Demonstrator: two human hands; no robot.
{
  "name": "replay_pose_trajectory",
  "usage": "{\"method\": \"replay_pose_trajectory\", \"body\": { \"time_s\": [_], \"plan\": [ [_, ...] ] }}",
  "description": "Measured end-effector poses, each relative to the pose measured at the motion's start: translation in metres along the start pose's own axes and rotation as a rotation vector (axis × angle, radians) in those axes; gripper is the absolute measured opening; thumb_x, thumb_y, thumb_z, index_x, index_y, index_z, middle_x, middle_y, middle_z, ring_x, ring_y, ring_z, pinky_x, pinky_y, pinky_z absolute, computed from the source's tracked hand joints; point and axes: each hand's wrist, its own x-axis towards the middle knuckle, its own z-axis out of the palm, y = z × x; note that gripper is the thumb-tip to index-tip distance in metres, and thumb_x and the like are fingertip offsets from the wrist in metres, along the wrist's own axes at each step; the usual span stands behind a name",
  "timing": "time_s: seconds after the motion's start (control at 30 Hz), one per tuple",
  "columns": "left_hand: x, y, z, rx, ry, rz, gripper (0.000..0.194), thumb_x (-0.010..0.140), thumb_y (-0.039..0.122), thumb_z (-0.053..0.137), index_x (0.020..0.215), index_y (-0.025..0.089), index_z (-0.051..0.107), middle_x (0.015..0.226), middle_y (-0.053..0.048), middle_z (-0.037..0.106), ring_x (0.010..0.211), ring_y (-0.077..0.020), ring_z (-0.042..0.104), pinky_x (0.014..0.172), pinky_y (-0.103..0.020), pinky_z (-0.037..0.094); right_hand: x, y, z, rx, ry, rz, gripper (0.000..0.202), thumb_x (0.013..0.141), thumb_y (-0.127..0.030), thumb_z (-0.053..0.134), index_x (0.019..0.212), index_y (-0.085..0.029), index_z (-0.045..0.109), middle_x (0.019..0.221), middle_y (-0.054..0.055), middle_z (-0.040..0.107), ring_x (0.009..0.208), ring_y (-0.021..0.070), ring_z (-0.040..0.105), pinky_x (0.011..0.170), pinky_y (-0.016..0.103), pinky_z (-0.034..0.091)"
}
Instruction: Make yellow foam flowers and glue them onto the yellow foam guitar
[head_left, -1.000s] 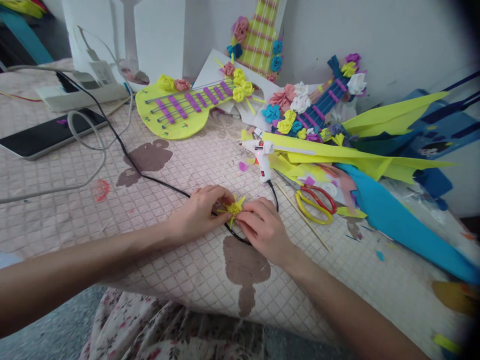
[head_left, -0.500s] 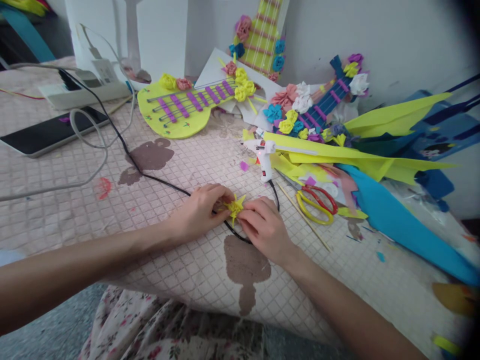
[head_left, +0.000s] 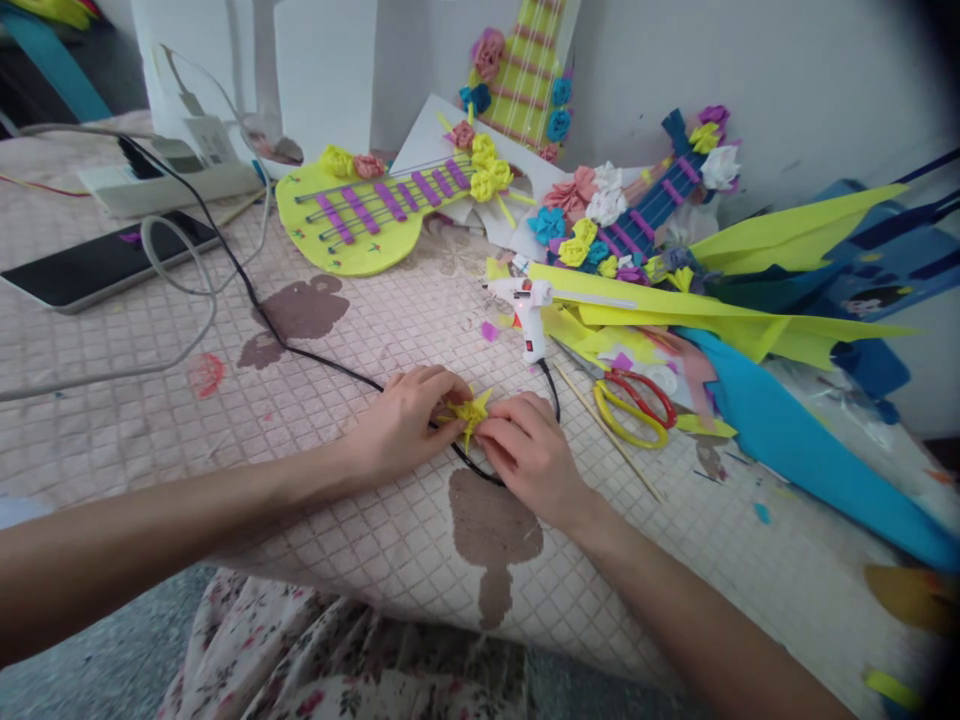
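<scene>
One small yellow paper star (head_left: 471, 412) is being held between two bare hands, near the front edge of the quilted cloth (head_left: 390, 320); whether it is being supported by the cloth cannot be told. By the left hand (head_left: 409, 425), its left side is being pinched, thumb and fingers closed on it. By the right hand (head_left: 536, 455), its right side is being gripped, fingertips bunched tightly together. A black cord (head_left: 330, 367) is being partly covered by both hands. Just beyond, a white glue gun (head_left: 529, 318) is being seen with its nozzle pointing left. To the right, scissors (head_left: 637, 412) with one red and one yellow handle are being displayed beside a thin wooden stick (head_left: 611, 440). Farther back, a yellow paper guitar (head_left: 352, 250) is being crossed by purple strips, and a blue one (head_left: 645, 228) is being bordered by paper flowers.
</scene>
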Motion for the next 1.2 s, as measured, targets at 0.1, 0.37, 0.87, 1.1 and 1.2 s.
{"method": "replay_pose_trajectory", "body": {
  "time_s": [0.1,0.37,0.87,1.1,1.2],
  "plan": [
    [0.0011,0.0011,-0.0006,-0.012,-0.004,0.008,0.015,0.077,0.013,0.058,0.092,0.017,0.055,0.091,-0.004,0.06,0.089,-0.019,0.056,0.078,-0.034,0.046,0.0003,-0.0006,0.0002,0.002,0.004,0.006,0.013,0.088,-0.016,0.052,0.08,-0.017,0.062,0.085,0.007,0.059,0.083,0.0189,0.05,0.075,0.036,0.044],
    [0.0009,0.0011,-0.002,-0.016,0.0,0.025,0.017,0.077,0.012,0.057,0.093,0.017,0.055,0.093,-0.004,0.06,0.09,-0.0187,0.056,0.08,-0.034,0.046,0.0002,0.0003,-0.0008,0.006,-0.005,0.02,0.015,0.089,-0.018,0.05,0.079,-0.018,0.062,0.084,0.006,0.059,0.083,0.0188,0.05,0.075,0.036,0.043],
    [0.0008,0.003,-0.0044,-0.027,-0.006,0.056,0.019,0.075,0.012,0.059,0.093,0.017,0.055,0.095,-0.005,0.059,0.093,-0.0204,0.054,0.082,-0.036,0.046,-0.0002,0.0013,-0.0009,0.024,-0.03,0.043,0.013,0.089,-0.018,0.05,0.081,-0.019,0.061,0.085,0.006,0.058,0.084,0.0191,0.05,0.076,0.036,0.043],
    [0.0006,0.004,-0.0038,-0.034,0.006,0.067,0.013,0.079,0.014,0.057,0.091,0.017,0.056,0.093,-0.005,0.06,0.091,-0.0195,0.054,0.082,-0.036,0.046,-0.0003,0.0016,-0.0003,0.025,-0.029,0.035,0.013,0.088,-0.017,0.051,0.081,-0.019,0.062,0.085,0.006,0.058,0.084,0.0193,0.05,0.077,0.037,0.043],
    [0.001,0.0032,-0.0014,-0.016,0.011,0.066,0.011,0.079,0.013,0.056,0.089,0.017,0.056,0.092,-0.005,0.059,0.091,-0.0194,0.054,0.083,-0.036,0.046,-0.0006,0.0013,0.0,0.035,-0.031,0.042,0.013,0.088,-0.017,0.051,0.082,-0.019,0.062,0.086,0.006,0.058,0.085,0.0193,0.05,0.078,0.037,0.044]
  ]
}}
